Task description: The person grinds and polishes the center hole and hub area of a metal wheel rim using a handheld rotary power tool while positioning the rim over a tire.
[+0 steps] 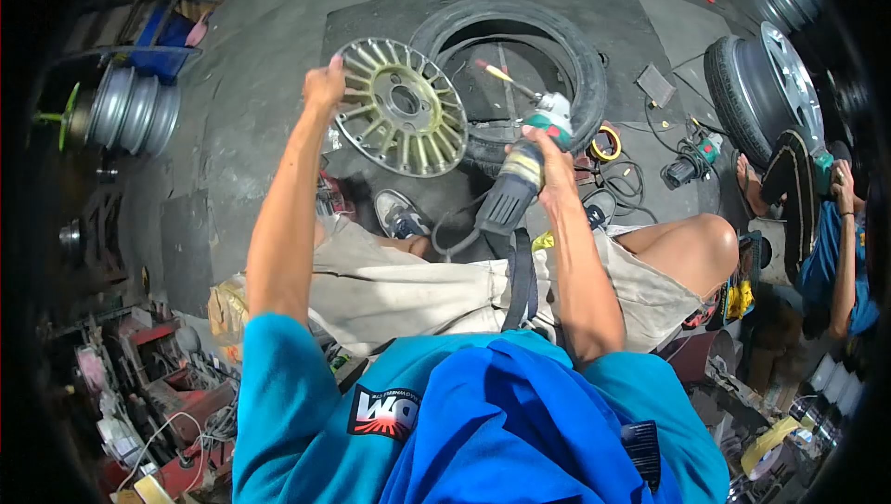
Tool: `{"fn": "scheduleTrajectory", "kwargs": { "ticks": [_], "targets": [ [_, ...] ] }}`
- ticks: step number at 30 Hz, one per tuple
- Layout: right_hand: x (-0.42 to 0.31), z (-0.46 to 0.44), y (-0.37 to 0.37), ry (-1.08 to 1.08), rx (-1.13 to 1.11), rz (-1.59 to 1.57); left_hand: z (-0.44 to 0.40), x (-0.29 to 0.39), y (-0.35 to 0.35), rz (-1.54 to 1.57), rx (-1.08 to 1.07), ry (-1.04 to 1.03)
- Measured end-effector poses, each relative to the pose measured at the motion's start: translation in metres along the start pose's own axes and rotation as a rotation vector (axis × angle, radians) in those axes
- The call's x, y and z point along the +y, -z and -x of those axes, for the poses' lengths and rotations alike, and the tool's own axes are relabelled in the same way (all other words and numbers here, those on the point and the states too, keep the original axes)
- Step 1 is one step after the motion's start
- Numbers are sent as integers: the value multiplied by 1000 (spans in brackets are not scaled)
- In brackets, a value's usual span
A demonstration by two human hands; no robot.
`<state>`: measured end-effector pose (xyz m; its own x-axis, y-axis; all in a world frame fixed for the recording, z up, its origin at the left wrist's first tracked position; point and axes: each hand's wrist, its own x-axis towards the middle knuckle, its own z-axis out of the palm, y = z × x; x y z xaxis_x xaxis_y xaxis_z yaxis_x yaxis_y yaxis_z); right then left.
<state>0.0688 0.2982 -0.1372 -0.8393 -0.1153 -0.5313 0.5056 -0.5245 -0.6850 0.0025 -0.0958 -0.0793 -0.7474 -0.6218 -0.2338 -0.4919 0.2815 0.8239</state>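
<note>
My left hand [323, 86] grips the rim edge of a round, spoked wheel face [422, 100], held tilted above the floor. Its centre is yellowish, with a hub hole and small bolt holes. A green and grey power grinder [515, 190] is in my right hand [555, 168], fingers wrapped round its body near the head. From that head a thin shaft with a pale, orange-tipped end points up and left, apart from the wheel face. Behind both lies a black tyre [583, 63], flat on the floor mat.
At right, another person's hand [842, 186] is beside a tyred wheel [738, 100]. A second grinder [691, 162], cables and a yellow tape roll [606, 143] lie on the floor. Silver rims [135, 109] stand at left; red machinery [181, 397] is at lower left.
</note>
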Motion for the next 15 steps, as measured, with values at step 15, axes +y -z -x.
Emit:
{"fn": "scheduleTrajectory", "kwargs": {
  "ticks": [15],
  "targets": [
    [38, -4, 17, 229, 266, 753, 126, -129, -100, 647, -321, 535]
  ]
}}
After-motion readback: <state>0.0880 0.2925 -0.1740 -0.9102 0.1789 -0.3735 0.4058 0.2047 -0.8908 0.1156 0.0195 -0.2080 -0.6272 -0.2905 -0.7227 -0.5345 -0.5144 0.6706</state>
